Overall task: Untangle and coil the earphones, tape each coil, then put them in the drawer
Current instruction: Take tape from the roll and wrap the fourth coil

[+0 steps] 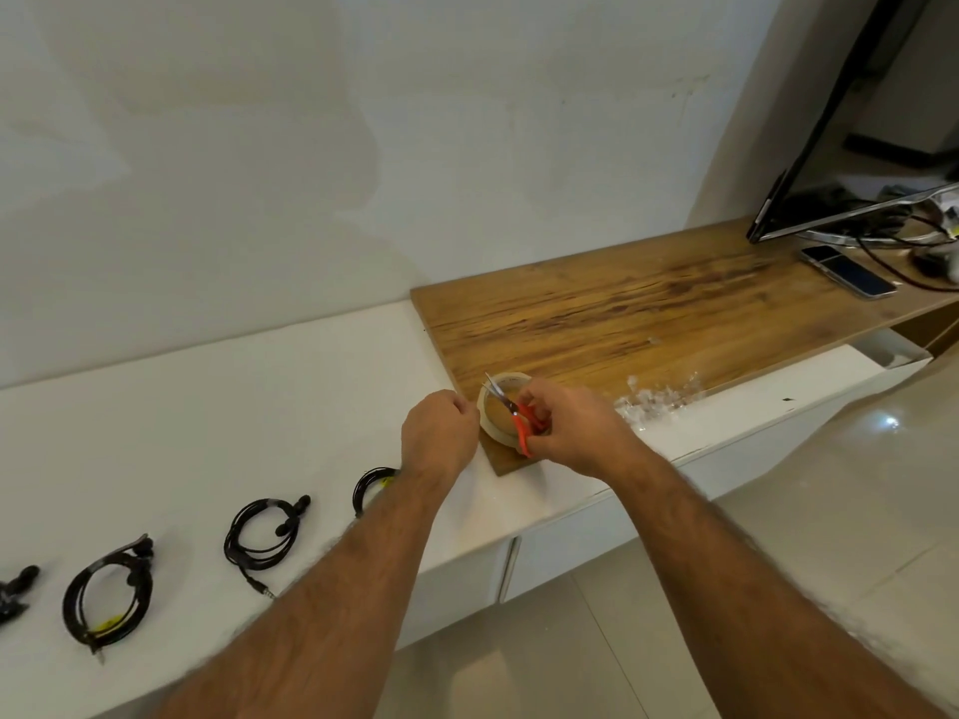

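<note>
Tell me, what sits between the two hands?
In the head view, the tape roll lies between the left hand and the right hand, with the scissors held over it.

1. Two bare forearms were in view, entering from the bottom edge; no sleeves showed on either.
2. Left hand (440, 433) was bare; no ring, watch or glove could be seen on it.
3. Right hand (568, 428) was bare too; wrist carried no band or strap.
4. Both forearms were hairy; hair ran up to the wrists.
</note>
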{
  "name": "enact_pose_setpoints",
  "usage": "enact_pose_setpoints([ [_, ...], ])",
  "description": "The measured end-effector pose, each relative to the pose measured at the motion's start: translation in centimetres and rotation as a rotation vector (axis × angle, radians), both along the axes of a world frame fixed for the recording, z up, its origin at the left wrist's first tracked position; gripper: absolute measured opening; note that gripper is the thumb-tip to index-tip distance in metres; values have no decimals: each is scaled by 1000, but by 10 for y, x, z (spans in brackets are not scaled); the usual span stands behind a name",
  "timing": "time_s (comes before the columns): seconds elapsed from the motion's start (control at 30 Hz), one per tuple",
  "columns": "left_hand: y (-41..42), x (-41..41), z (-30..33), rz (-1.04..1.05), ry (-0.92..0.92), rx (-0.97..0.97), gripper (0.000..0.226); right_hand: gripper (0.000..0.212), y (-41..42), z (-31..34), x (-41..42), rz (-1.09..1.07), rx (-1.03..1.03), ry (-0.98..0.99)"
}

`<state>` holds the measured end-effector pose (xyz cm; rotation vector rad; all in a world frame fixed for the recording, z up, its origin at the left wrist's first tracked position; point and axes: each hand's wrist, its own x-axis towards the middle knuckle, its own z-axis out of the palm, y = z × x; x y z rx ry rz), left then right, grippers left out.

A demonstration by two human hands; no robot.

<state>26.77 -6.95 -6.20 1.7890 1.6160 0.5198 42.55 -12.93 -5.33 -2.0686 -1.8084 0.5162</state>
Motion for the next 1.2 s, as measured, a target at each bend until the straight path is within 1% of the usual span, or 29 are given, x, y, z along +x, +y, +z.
enact_pose_setpoints([
  [0.07,0,-1,-3,0,-16,6,24,31,-1,-1,-1,7,0,-17],
  [0.13,-1,-3,-4,16,-30,8,22,28,-1,-2,-3,-30,16,-40],
  [0.33,-2,-10,-1,50,2,30,22,21,6,-5,-7,-203,36,62],
  [0.5,-3,-24,1,28,49,3,27,22,16,-4,-17,-262,-40,81],
  [0.63,-6,-34,-1,50,21,-39,27,23,16,-4,-22,-290,-27,69],
  [0.7,-8,-37,0,67,-23,-54,26,26,16,-4,-22,-291,-35,97],
  [0.77,-10,-38,2,83,-97,-63,25,27,14,-6,-20,-300,-30,191],
  [0.83,-11,-38,2,81,-144,-58,23,24,12,-8,-14,-355,18,379],
  [0.93,-12,-37,1,84,-229,-97,20,22,3,5,-5,-403,71,597],
  [0.97,-12,-36,0,96,-289,-148,18,23,-1,12,-2,-380,47,669],
  [1.0,-13,-37,1,118,-363,-223,16,27,-7,19,-1,-336,-20,741],
  [1.07,-16,-37,4,176,-495,-399,12,34,-21,27,1,-215,-243,858],
  [1.13,-19,-36,10,222,-560,-526,12,43,-33,24,-1,-126,-467,901],
  [1.2,-22,-34,14,245,-624,-589,13,53,-41,12,-4,-80,-599,941],
])
